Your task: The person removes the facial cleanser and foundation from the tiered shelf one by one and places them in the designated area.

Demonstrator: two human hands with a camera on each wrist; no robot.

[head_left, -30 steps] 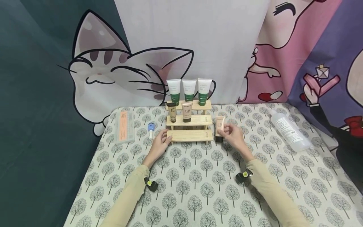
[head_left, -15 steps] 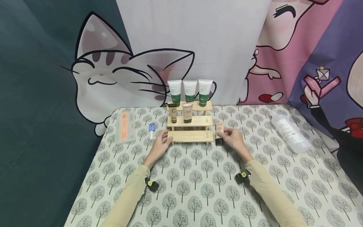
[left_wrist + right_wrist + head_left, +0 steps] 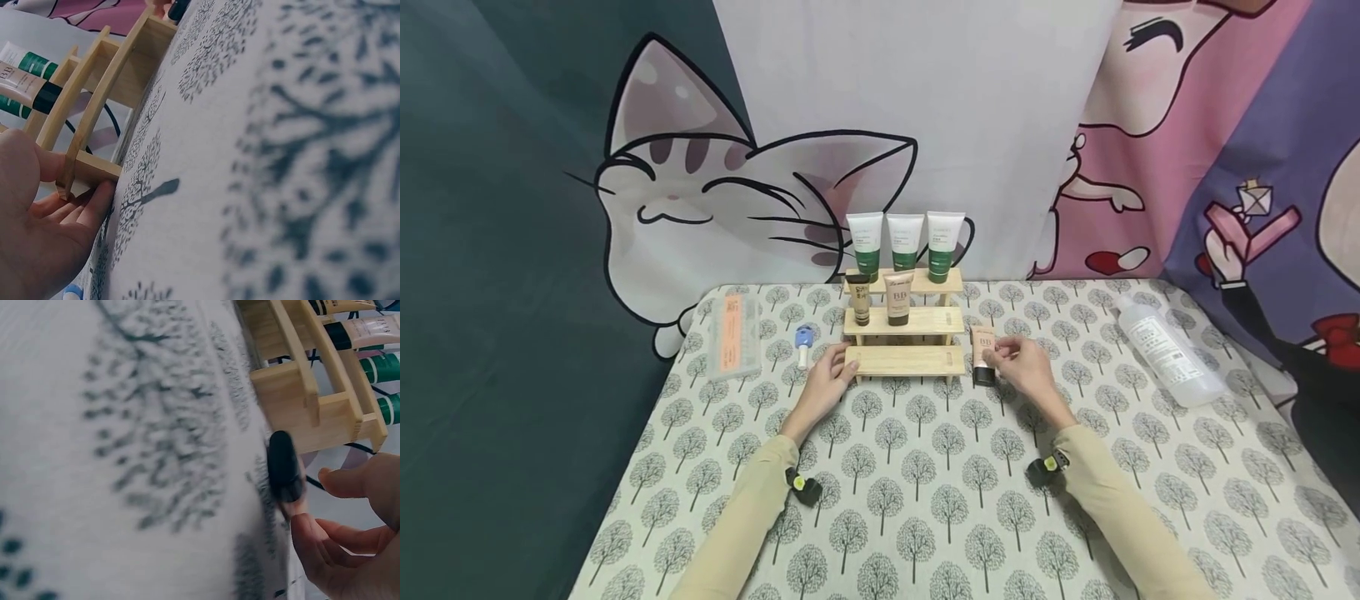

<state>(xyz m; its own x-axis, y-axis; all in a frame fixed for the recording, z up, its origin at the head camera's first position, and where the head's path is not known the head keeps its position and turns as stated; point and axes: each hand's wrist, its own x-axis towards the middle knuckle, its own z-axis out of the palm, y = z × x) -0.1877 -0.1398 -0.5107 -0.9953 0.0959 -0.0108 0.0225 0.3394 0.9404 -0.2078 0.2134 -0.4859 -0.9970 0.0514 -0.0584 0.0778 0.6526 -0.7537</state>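
In the head view, the loose BB tube (image 3: 982,342) lay on the tabletop (image 3: 917,521) just beside the right end of the wooden stand (image 3: 904,359), its black cap (image 3: 984,376) toward the person. The right hand (image 3: 1028,367) was at its right side, while the left hand (image 3: 826,380) held the left end of the lowest step. On the middle step stood a dark-topped gold tube (image 3: 859,300) and another BB tube (image 3: 898,297); three white-and-green tubes (image 3: 867,240) stood on the top step. A clear bottle (image 3: 1168,354) lay well apart, to the right.

In the left wrist view, the left thumb and fingers pinched the end of the lowest step, thumb above and fingers beneath. The wood looked stiff and fairly light, so that end seemed a sound place to steady it.

In the right wrist view, the right thumb stood spread from the fingers and off the tube; the index fingertip seemed to touch its side, though full contact could not be told. The tube was probably light, soft and smooth, likely to give under a squeeze; its firm cap or lower body looked the surer hold.
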